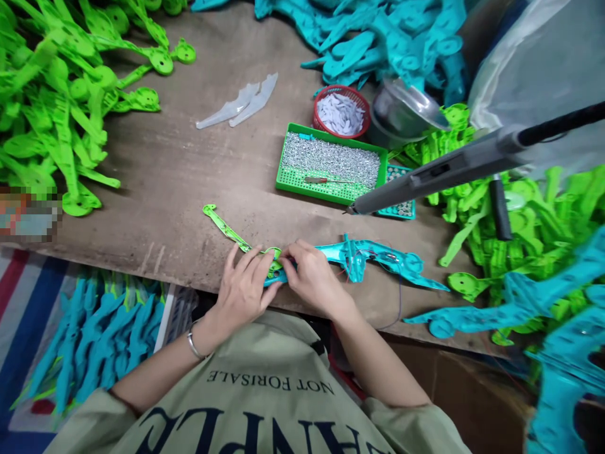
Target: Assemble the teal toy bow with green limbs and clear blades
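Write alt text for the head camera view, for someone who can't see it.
Two bare hands, left hand and right hand, pinch a green plastic piece and a teal plastic piece together at the near edge of a wooden workbench. Behind them sit a green tray of screws, a red basket and a hanging power screwdriver, with piles of green and teal parts around.

Bare table (189, 170) lies open between green pile (51, 101) and screw tray (331, 165).

We wear a pale olive short-sleeved T-shirt (265, 403) printed with dark navy capital letters, and a thin silver bangle (193, 345) circles our left wrist, our forearms otherwise bare.
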